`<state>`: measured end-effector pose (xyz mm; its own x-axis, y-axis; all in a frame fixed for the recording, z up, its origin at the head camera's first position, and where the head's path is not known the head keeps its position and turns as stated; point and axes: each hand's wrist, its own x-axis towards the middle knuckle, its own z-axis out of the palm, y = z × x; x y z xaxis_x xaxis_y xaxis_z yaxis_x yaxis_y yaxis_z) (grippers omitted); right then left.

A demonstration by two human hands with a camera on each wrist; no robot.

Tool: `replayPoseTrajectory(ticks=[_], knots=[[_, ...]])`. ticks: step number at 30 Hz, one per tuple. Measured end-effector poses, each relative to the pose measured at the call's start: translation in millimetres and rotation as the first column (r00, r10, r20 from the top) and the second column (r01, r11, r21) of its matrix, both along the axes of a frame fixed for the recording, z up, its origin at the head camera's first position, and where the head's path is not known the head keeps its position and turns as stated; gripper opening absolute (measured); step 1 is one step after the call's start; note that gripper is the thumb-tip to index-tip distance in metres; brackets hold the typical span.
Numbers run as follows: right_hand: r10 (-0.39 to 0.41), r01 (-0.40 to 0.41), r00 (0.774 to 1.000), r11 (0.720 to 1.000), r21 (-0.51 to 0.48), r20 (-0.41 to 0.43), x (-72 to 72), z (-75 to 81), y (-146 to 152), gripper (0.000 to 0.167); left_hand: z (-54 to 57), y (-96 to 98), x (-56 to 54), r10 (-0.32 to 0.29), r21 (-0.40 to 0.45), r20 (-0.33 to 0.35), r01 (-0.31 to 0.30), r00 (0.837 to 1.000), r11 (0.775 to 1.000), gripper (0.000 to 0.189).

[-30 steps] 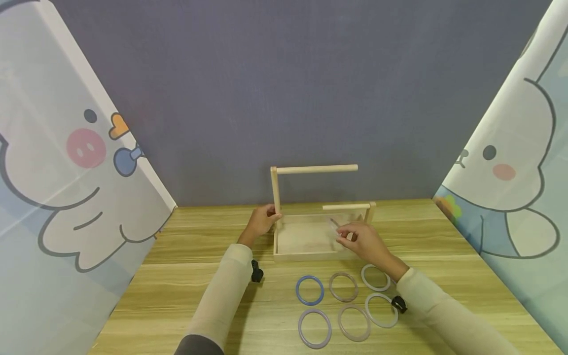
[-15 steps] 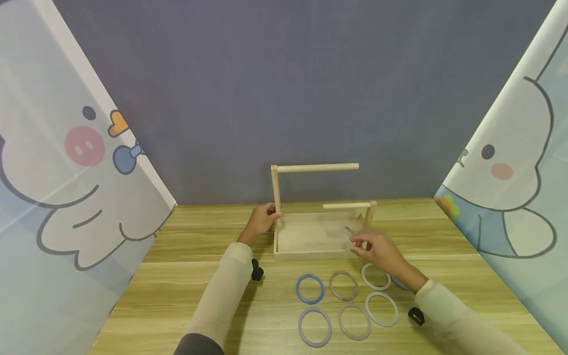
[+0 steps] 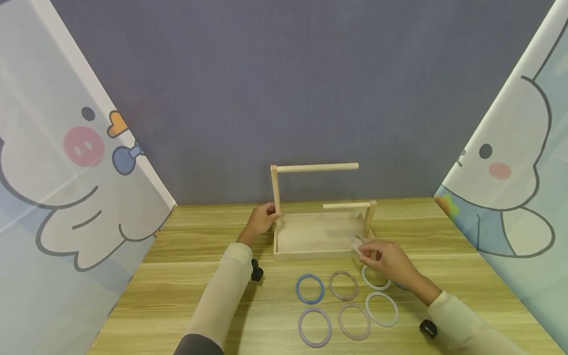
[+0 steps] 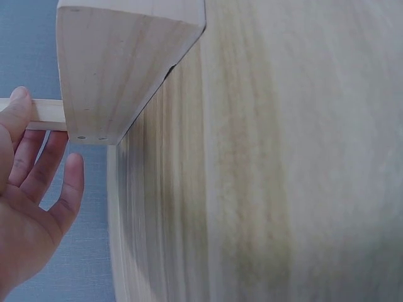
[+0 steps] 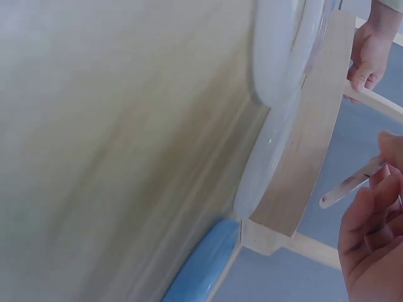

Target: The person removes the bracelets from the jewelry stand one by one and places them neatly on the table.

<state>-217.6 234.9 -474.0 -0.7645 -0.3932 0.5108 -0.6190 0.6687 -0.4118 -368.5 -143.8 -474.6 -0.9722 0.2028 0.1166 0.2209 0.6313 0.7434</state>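
Note:
A wooden stand has a shallow tray [image 3: 310, 255], a tall left post [image 3: 275, 190] with a long rod, and a short right post [image 3: 369, 219] with a shorter rod. My left hand [image 3: 261, 222] grips the tall post near its foot, thumb on one side and fingers on the other in the left wrist view. At the tray's front right corner, my right hand [image 3: 388, 259] pinches a slim whitish piece [image 5: 347, 187] with a rounded end between thumb and fingers. The rest of that piece is hidden by the fingers.
Several rings lie in front of the tray, among them a blue ring [image 3: 298, 292], a lilac ring [image 3: 301, 328] and a white ring [image 3: 369, 315]. Another blue ring [image 5: 200, 264] is mostly hidden under my right hand in the head view. A grey wall [image 3: 310, 88] stands behind the table.
My right hand has drawn back from over the tray, moving right and toward me with the whitish piece. The left hand has stayed on the post.

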Motion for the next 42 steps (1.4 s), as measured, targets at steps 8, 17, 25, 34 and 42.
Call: replayPoseTrajectory(ticks=[8, 17, 25, 34, 42], knots=[[0.003, -0.003, 1.000, 1.000, -0.011, -0.006, 11.8, 0.7, 10, 0.021, 0.6, 0.5, -0.1, -0.001, 0.012, 0.014, 0.001, 1.000, 1.000, 0.031], [-0.015, 0.015, 1.000, 1.000, 0.001, -0.014, 23.6, -2.5, 26, 0.023, 0.9, 0.7, 0.7, 0.002, 0.018, 0.017, -0.002, 1.000, 1.000, 0.031], [-0.027, 0.028, 0.999, 0.999, 0.018, -0.036, 32.3, -5.4, 41, 0.026, 2.0, 1.2, 2.3, 0.001, 0.025, 0.019, -0.002, 1.000, 1.000, 0.031], [-0.005, 0.006, 0.999, 0.999, 0.036, -0.041, 40.2, -12.6, 56, 0.028, 2.3, -0.6, 2.1, 0.003, -0.003, 0.025, -0.002, 1.000, 1.000, 0.032], [0.069, -0.070, 0.998, 0.997, 0.033, 0.004, 45.8, -15.4, 70, 0.030, 2.0, -0.8, 0.9, -0.001, -0.004, 0.028, 0.001, 1.000, 1.000, 0.032]])
